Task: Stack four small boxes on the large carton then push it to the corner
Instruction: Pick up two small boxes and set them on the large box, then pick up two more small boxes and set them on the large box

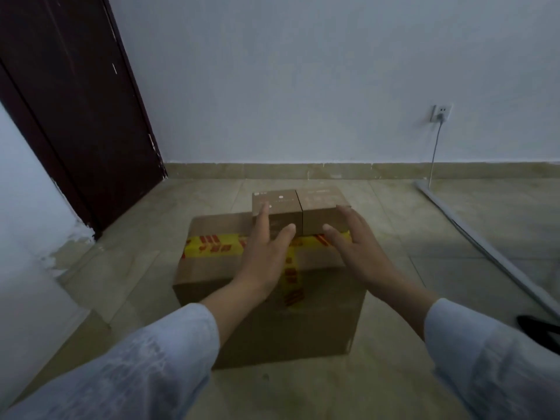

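A large brown carton [212, 268] sealed with yellow and red tape stands on the tiled floor in the middle of the view. Two small brown boxes sit side by side on its far half, the left box [277, 201] and the right box [322, 204] touching each other. Whether more boxes lie under them I cannot tell. My left hand [266, 253] reaches over the carton with fingers spread, its fingertips against the left box. My right hand [354, 247] is also spread, fingertips at the near face and right side of the right box. Neither hand holds anything.
A dark brown door [81, 110] fills the left, next to a white wall with peeling paint. The far wall has a socket [441, 113] with a white cable running down to a grey floor strip [485, 247] at right. A dark object [539, 328] lies at the right edge.
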`<state>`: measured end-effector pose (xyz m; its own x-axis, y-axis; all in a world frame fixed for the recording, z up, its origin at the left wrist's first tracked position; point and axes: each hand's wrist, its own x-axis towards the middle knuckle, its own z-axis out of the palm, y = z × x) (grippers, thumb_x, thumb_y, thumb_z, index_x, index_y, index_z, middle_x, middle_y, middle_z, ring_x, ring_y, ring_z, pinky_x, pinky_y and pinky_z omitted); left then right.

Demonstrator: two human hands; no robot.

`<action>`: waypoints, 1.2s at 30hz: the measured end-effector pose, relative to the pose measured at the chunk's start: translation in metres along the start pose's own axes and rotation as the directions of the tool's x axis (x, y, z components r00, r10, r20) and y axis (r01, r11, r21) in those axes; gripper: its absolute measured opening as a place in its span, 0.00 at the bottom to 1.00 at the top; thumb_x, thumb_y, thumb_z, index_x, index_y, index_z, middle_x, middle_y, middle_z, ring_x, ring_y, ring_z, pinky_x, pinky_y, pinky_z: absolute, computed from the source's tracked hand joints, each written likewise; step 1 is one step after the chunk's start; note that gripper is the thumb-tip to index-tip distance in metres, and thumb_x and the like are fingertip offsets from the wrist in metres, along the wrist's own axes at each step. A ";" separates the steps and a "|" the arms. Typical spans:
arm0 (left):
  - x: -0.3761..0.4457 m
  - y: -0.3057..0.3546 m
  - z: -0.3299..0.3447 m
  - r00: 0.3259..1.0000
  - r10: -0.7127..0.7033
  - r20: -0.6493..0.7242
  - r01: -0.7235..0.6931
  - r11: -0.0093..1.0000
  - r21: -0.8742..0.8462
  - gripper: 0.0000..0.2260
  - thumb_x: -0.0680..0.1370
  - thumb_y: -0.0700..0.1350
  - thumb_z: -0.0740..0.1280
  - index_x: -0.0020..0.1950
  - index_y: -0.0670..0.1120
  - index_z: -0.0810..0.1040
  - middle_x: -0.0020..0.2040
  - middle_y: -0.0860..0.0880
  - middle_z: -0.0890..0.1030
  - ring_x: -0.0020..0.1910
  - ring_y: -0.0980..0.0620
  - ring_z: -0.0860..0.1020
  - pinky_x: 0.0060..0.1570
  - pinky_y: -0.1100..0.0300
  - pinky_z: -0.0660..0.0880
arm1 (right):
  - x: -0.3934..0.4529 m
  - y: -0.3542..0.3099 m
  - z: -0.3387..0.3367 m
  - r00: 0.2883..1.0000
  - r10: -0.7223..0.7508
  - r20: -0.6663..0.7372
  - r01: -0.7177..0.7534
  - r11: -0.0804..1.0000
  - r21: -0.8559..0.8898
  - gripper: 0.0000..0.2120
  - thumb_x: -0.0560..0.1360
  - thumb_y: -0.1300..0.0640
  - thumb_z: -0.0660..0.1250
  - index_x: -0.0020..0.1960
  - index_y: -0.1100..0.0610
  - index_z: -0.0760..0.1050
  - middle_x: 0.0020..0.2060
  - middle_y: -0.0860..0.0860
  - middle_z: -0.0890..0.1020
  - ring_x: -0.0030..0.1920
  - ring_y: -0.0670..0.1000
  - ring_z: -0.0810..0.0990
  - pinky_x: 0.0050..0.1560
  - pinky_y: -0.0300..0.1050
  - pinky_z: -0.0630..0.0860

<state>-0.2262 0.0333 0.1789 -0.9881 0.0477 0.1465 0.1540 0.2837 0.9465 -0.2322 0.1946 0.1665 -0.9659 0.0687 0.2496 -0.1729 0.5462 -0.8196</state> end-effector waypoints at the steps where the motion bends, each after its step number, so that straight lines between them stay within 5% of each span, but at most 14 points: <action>1: -0.011 -0.003 0.003 1.000 -0.019 0.014 0.019 1.000 -0.001 0.29 0.77 0.57 0.58 0.75 0.59 0.49 0.78 0.54 0.55 0.75 0.49 0.55 0.72 0.44 0.56 | -0.012 0.000 0.003 1.000 0.009 0.007 -0.009 1.000 0.002 0.30 0.75 0.41 0.58 0.74 0.49 0.57 0.74 0.50 0.61 0.73 0.52 0.59 0.70 0.59 0.62; 5: -0.056 -0.023 0.012 0.992 -0.104 0.069 0.105 0.994 -0.015 0.29 0.78 0.57 0.57 0.76 0.55 0.51 0.77 0.53 0.57 0.75 0.50 0.55 0.67 0.55 0.54 | -0.063 0.008 0.014 0.996 0.065 0.063 -0.067 0.997 0.023 0.32 0.74 0.37 0.57 0.74 0.48 0.58 0.74 0.48 0.61 0.73 0.50 0.60 0.71 0.58 0.62; 9: -0.111 -0.048 0.020 0.969 -0.226 0.105 0.231 0.972 -0.046 0.30 0.77 0.59 0.58 0.76 0.53 0.53 0.76 0.54 0.59 0.75 0.52 0.57 0.62 0.60 0.55 | -0.122 0.024 0.025 0.979 0.174 0.108 -0.179 0.983 0.039 0.33 0.74 0.38 0.59 0.74 0.51 0.57 0.74 0.49 0.61 0.73 0.49 0.59 0.71 0.45 0.56; 13: -0.166 -0.084 0.026 0.927 -0.344 0.146 0.346 0.938 0.015 0.30 0.77 0.60 0.57 0.76 0.54 0.53 0.77 0.54 0.56 0.75 0.52 0.55 0.66 0.56 0.55 | -0.191 0.049 0.036 0.944 0.279 0.177 -0.285 0.958 0.012 0.28 0.78 0.45 0.58 0.75 0.52 0.56 0.75 0.50 0.59 0.74 0.48 0.57 0.63 0.37 0.53; 20: -0.256 -0.165 0.041 0.817 -0.522 0.245 0.530 0.847 0.038 0.29 0.77 0.57 0.60 0.75 0.54 0.54 0.77 0.54 0.58 0.74 0.55 0.57 0.64 0.62 0.54 | -0.300 0.114 0.057 0.830 0.464 0.309 -0.477 0.878 -0.038 0.28 0.78 0.44 0.57 0.75 0.50 0.57 0.75 0.47 0.59 0.74 0.46 0.56 0.62 0.35 0.52; 26: -0.336 -0.232 0.054 0.639 -0.671 0.375 0.613 0.739 0.278 0.34 0.74 0.59 0.64 0.76 0.56 0.52 0.77 0.54 0.57 0.75 0.53 0.58 0.67 0.57 0.57 | -0.391 0.163 0.084 0.685 0.588 0.429 -0.602 0.789 -0.120 0.27 0.78 0.47 0.59 0.74 0.51 0.58 0.74 0.48 0.61 0.72 0.45 0.59 0.61 0.31 0.53; 29: -0.362 -0.253 0.059 0.543 -0.684 0.487 0.516 0.730 0.449 0.41 0.70 0.58 0.70 0.76 0.54 0.50 0.77 0.52 0.57 0.74 0.51 0.59 0.68 0.58 0.61 | -0.424 0.175 0.092 0.655 0.586 0.477 -0.560 0.800 -0.215 0.27 0.76 0.47 0.61 0.72 0.52 0.61 0.73 0.50 0.64 0.72 0.47 0.61 0.63 0.32 0.55; 32: -0.376 -0.261 0.055 0.412 -0.665 0.623 0.278 0.742 0.610 0.47 0.66 0.60 0.73 0.76 0.52 0.49 0.77 0.50 0.56 0.73 0.50 0.62 0.68 0.58 0.63 | -0.436 0.180 0.092 0.649 0.493 0.580 -0.278 0.863 -0.422 0.35 0.70 0.33 0.57 0.72 0.48 0.63 0.74 0.50 0.64 0.72 0.51 0.62 0.71 0.44 0.56; 36: -0.378 -0.267 0.045 0.336 -0.656 0.676 -0.063 0.700 0.711 0.47 0.61 0.56 0.77 0.74 0.51 0.56 0.74 0.48 0.62 0.70 0.47 0.64 0.67 0.55 0.65 | -0.430 0.182 0.084 0.424 0.462 0.779 0.059 0.844 -0.533 0.38 0.67 0.33 0.65 0.72 0.46 0.60 0.73 0.48 0.62 0.72 0.53 0.61 0.70 0.48 0.56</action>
<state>0.1068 -0.0171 -0.1418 -0.4306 0.4771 -0.7661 0.1722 0.8767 0.4492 0.1357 0.1945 -0.1329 -0.6394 -0.3689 -0.6746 -0.1005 0.9099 -0.4024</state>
